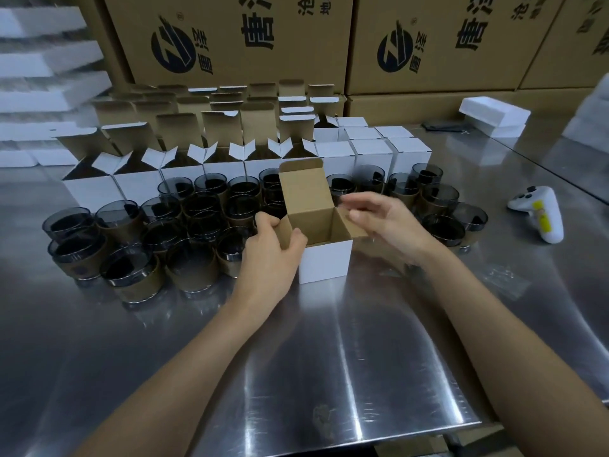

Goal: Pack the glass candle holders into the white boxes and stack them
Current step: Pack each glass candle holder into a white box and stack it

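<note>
An open white box (324, 262) with a brown inside stands on the steel table (329, 357), its lid flap upright. My left hand (272, 255) grips the box's left side flap. My right hand (385, 222) touches the right side flap with loosely curled fingers. Several dark glass candle holders (131, 268) with brown paper sleeves crowd the table left of and behind the box. More holders (441, 225) stand to the right. Rows of open white boxes (138, 186) line up behind them, and closed white boxes (408, 153) sit at the back right.
Large brown printed cartons (247, 41) wall off the back. White foam pieces (49, 61) are stacked at the far left, and a foam block (494, 117) lies at the back right. A white controller (540, 216) rests on the table at right.
</note>
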Action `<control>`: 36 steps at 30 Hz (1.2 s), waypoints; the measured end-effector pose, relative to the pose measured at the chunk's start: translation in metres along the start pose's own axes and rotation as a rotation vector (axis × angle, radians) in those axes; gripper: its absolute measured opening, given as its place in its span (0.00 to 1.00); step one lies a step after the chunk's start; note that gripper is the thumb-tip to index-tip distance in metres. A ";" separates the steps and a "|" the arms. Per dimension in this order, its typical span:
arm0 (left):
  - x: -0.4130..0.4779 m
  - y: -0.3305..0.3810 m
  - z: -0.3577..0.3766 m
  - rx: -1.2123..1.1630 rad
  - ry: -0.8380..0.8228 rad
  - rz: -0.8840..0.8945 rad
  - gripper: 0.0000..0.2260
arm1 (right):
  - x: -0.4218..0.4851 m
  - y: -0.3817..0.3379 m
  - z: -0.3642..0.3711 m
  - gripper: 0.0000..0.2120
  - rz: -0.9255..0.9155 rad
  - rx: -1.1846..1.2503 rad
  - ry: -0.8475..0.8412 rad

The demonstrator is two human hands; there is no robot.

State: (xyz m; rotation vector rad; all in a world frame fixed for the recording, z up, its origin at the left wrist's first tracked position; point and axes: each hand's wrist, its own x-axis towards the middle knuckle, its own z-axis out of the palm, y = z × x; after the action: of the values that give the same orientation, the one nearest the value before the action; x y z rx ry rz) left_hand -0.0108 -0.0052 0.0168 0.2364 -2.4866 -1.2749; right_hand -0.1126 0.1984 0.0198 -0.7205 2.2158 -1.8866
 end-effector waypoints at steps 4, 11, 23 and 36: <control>-0.002 -0.001 0.004 -0.060 0.022 -0.002 0.13 | 0.003 0.013 0.003 0.12 -0.277 -0.609 0.473; -0.002 -0.001 0.007 -0.188 0.073 -0.021 0.13 | 0.009 0.017 0.007 0.19 -0.079 -0.842 0.364; -0.005 0.004 0.003 -0.303 0.264 0.172 0.11 | 0.004 0.005 0.007 0.11 -0.032 -0.769 0.489; -0.005 0.003 0.008 -0.240 0.218 0.183 0.06 | -0.028 -0.084 0.031 0.09 -0.289 0.157 0.530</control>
State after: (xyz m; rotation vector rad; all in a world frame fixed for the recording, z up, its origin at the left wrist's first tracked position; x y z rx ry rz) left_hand -0.0093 0.0038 0.0140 0.0811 -2.0994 -1.3750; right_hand -0.0531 0.1752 0.0885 -0.5895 2.2976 -2.6189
